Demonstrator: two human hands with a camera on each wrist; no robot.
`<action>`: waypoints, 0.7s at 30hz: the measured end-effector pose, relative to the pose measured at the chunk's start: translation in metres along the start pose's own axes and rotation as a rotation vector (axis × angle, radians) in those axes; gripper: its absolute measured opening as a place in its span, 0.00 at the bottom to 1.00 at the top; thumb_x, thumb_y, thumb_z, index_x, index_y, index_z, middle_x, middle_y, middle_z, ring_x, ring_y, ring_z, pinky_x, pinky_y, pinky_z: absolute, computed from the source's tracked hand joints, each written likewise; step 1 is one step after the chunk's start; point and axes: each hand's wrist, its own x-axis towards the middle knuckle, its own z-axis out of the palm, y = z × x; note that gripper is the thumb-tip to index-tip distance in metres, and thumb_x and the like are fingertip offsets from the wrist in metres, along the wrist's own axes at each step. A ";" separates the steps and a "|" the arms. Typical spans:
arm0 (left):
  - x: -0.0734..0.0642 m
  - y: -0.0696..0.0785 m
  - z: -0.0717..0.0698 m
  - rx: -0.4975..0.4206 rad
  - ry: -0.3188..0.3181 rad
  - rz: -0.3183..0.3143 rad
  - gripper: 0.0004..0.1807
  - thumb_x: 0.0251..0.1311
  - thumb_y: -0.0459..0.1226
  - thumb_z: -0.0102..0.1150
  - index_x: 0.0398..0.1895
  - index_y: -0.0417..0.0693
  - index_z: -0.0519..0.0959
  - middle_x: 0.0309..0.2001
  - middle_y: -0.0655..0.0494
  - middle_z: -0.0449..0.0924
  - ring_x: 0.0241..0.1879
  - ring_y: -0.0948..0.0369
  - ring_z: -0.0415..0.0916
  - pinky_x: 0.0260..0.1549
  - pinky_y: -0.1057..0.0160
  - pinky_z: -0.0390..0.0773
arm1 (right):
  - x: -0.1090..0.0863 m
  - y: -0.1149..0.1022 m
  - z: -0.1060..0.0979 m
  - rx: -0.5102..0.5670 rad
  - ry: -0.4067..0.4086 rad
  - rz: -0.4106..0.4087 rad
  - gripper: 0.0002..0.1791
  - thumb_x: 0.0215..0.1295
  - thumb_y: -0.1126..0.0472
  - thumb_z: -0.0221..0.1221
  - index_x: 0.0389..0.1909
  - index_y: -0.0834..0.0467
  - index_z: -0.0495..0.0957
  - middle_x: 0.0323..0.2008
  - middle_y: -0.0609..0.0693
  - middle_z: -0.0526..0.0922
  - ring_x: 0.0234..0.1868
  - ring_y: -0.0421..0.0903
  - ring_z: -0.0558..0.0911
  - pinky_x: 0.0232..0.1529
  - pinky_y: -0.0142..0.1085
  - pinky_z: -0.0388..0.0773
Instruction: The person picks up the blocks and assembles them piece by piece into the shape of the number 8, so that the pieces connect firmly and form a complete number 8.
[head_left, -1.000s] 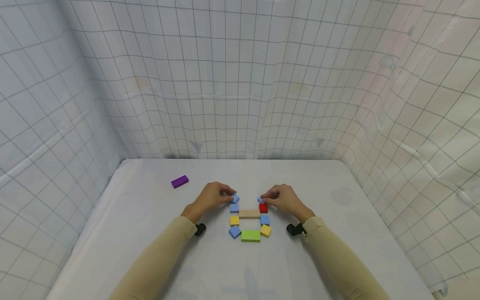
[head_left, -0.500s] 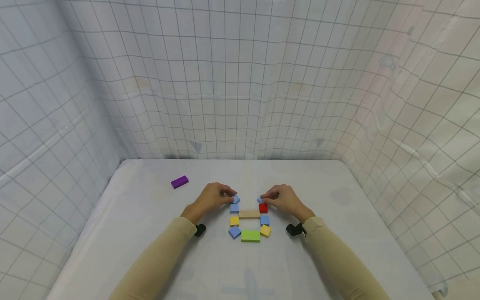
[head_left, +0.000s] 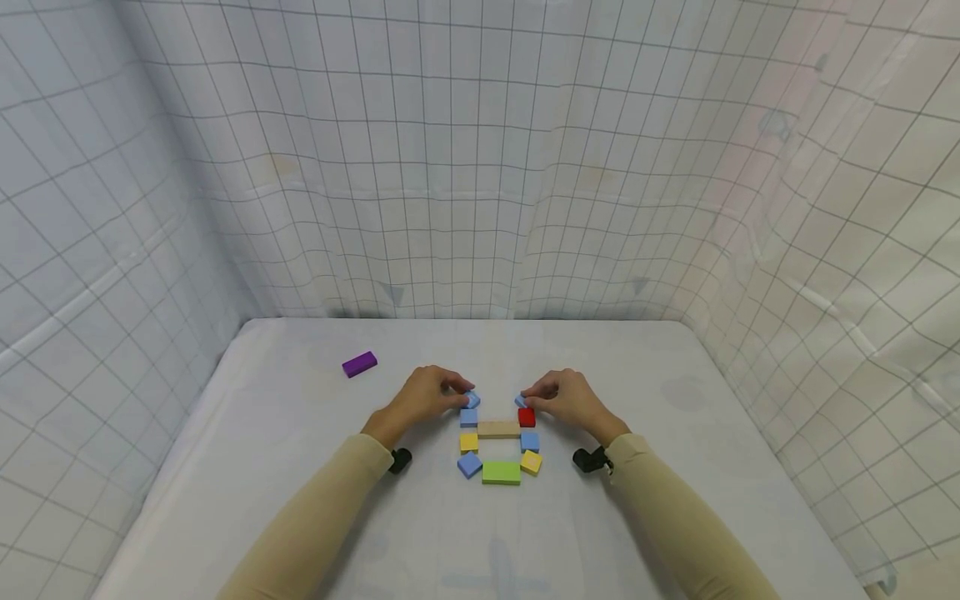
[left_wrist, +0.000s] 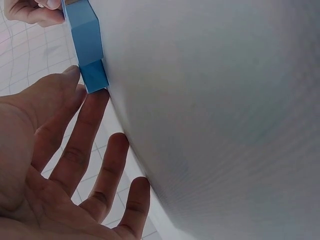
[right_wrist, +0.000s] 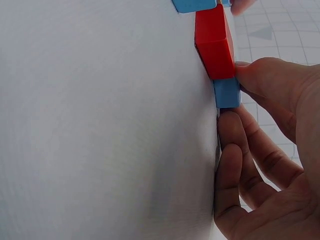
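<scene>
My left hand (head_left: 426,395) pinches a small light blue block (head_left: 472,400) between thumb and fingertips, at the far end of the left column of blocks. In the left wrist view this held block (left_wrist: 95,76) sits against another blue block (left_wrist: 86,32). Across from it, my right hand (head_left: 567,399) pinches a second light blue block (head_left: 521,401), set at an angle and partly covered by the fingers. A red block (head_left: 527,417) lies just on the near side of it; the right wrist view shows the red block (right_wrist: 215,42) right against the held one.
Between the columns lies a wooden block (head_left: 498,430). Nearer me are a yellow block (head_left: 468,442), a blue block (head_left: 529,442), a tilted blue block (head_left: 470,465), a tilted yellow block (head_left: 531,462) and a green block (head_left: 501,473). A purple block (head_left: 360,364) lies apart, far left.
The block in my left hand has shifted very slightly to the right and toward me. My right hand and the other blocks stay where they were.
</scene>
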 end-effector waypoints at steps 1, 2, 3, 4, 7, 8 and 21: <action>0.000 0.000 0.000 -0.003 0.000 -0.003 0.15 0.77 0.41 0.78 0.63 0.56 0.95 0.56 0.55 0.96 0.59 0.52 0.83 0.72 0.44 0.83 | 0.000 0.000 0.000 0.001 -0.001 -0.001 0.07 0.76 0.57 0.78 0.51 0.50 0.98 0.51 0.47 0.97 0.47 0.39 0.89 0.54 0.41 0.91; 0.000 0.001 0.000 -0.005 -0.002 -0.004 0.15 0.77 0.42 0.78 0.63 0.56 0.95 0.56 0.55 0.96 0.59 0.52 0.83 0.72 0.43 0.83 | 0.000 0.000 0.000 0.004 -0.001 0.001 0.07 0.76 0.58 0.78 0.51 0.50 0.98 0.51 0.47 0.97 0.47 0.40 0.89 0.55 0.41 0.91; 0.000 0.001 0.000 -0.002 -0.002 -0.002 0.15 0.77 0.42 0.78 0.63 0.56 0.95 0.56 0.55 0.96 0.59 0.52 0.83 0.72 0.43 0.83 | 0.000 -0.001 0.000 0.006 -0.001 0.003 0.07 0.76 0.58 0.78 0.51 0.50 0.98 0.51 0.47 0.97 0.47 0.40 0.89 0.55 0.41 0.91; -0.001 0.000 0.000 -0.001 -0.002 -0.002 0.15 0.77 0.42 0.78 0.63 0.56 0.95 0.56 0.55 0.96 0.59 0.52 0.83 0.72 0.43 0.83 | 0.000 0.000 0.000 0.006 -0.001 0.003 0.07 0.76 0.58 0.78 0.51 0.50 0.98 0.51 0.47 0.97 0.47 0.39 0.89 0.55 0.41 0.91; -0.001 0.000 0.000 -0.002 -0.001 -0.003 0.15 0.77 0.42 0.78 0.63 0.55 0.95 0.56 0.55 0.96 0.59 0.52 0.83 0.72 0.43 0.83 | -0.001 -0.001 0.000 0.007 -0.001 0.003 0.07 0.76 0.58 0.78 0.51 0.50 0.98 0.51 0.47 0.97 0.47 0.39 0.89 0.54 0.40 0.90; -0.001 -0.001 0.000 -0.001 0.000 -0.002 0.15 0.77 0.42 0.78 0.63 0.55 0.95 0.56 0.55 0.96 0.59 0.52 0.84 0.72 0.43 0.83 | -0.001 -0.001 0.000 0.007 0.000 0.004 0.07 0.76 0.58 0.78 0.51 0.50 0.98 0.51 0.47 0.97 0.47 0.39 0.89 0.54 0.40 0.90; -0.006 -0.005 -0.005 -0.059 0.025 -0.035 0.15 0.79 0.41 0.75 0.64 0.53 0.94 0.59 0.53 0.95 0.63 0.51 0.86 0.75 0.41 0.84 | 0.000 0.004 0.001 0.013 0.009 -0.029 0.07 0.76 0.57 0.79 0.51 0.50 0.98 0.50 0.46 0.97 0.47 0.39 0.89 0.53 0.40 0.90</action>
